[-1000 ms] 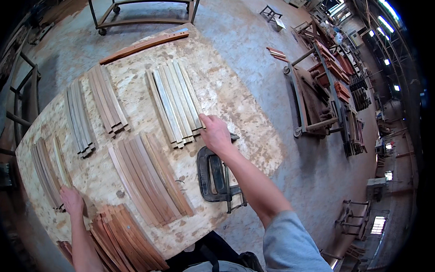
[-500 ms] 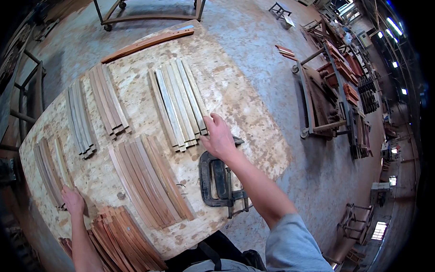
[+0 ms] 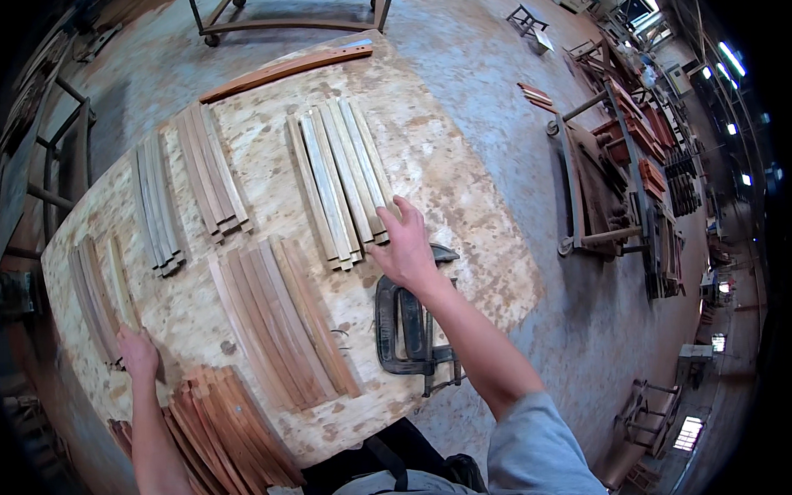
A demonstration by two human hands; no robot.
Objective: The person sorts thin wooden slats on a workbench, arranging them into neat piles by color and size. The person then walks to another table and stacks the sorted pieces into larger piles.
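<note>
My left hand [image 3: 139,353] is closed at the near end of a narrow pale wooden strip [image 3: 120,273], which lies just right of a small group of brown strips [image 3: 94,289]. The fingertips are partly hidden. My right hand [image 3: 406,250] rests at the near right corner of a bundle of pale wooden strips [image 3: 337,175], its fingers apart and touching the outer strip. A narrow gap runs between strips of that bundle. Below my right wrist lies a black C-clamp [image 3: 388,331], partly covered by the forearm.
Grey strips [image 3: 155,203], brown strips [image 3: 210,171] and a wider row of brown strips [image 3: 281,326] lie on the stained board [image 3: 465,219]. Reddish curved pieces [image 3: 223,428] are stacked at the near left. A long reddish piece [image 3: 285,72] lies along the far edge. A loaded cart [image 3: 586,184] stands right.
The view has shifted, so the board sits slightly farther right. My right hand's fingers have spread more at the pale bundle, where a gap between strips shows more clearly. My left hand stays by its strip.
</note>
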